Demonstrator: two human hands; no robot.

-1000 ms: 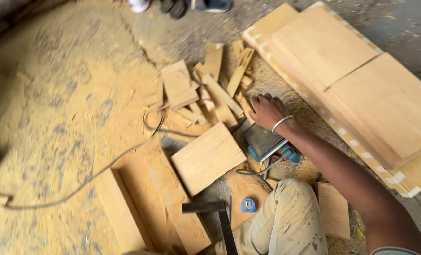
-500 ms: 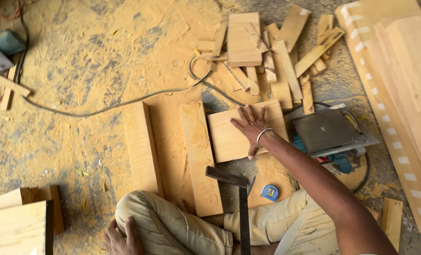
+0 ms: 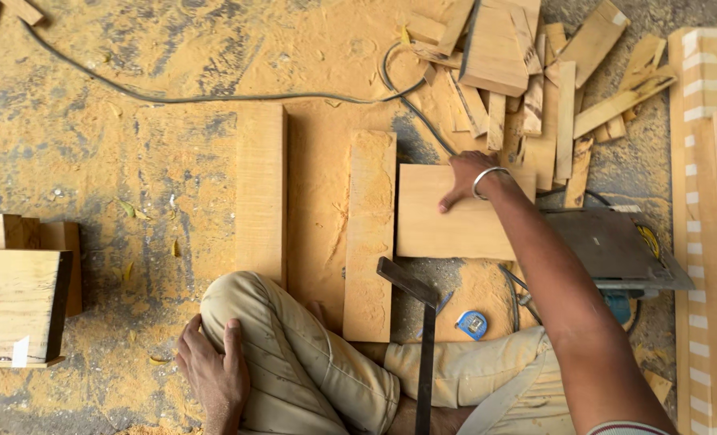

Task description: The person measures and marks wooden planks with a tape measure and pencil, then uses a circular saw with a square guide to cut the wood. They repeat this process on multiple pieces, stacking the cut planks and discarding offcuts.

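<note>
Right hand [image 3: 464, 179] rests open, fingers spread on flat wood board [image 3: 455, 213], pinning it; left hand [image 3: 211, 370] lies open beside knee on sawdust floor [image 3: 92, 145].

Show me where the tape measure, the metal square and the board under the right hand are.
tape measure [image 3: 472, 324], head view, on its blue case.
metal square [image 3: 427, 354], head view, on its long dark blade.
board [image 3: 447, 229], head view, on its bare flat face.

Beige trousers [image 3: 310, 362] on both legs, bare arms, and a thin silver bangle [image 3: 487, 179] circling the right wrist.
</note>
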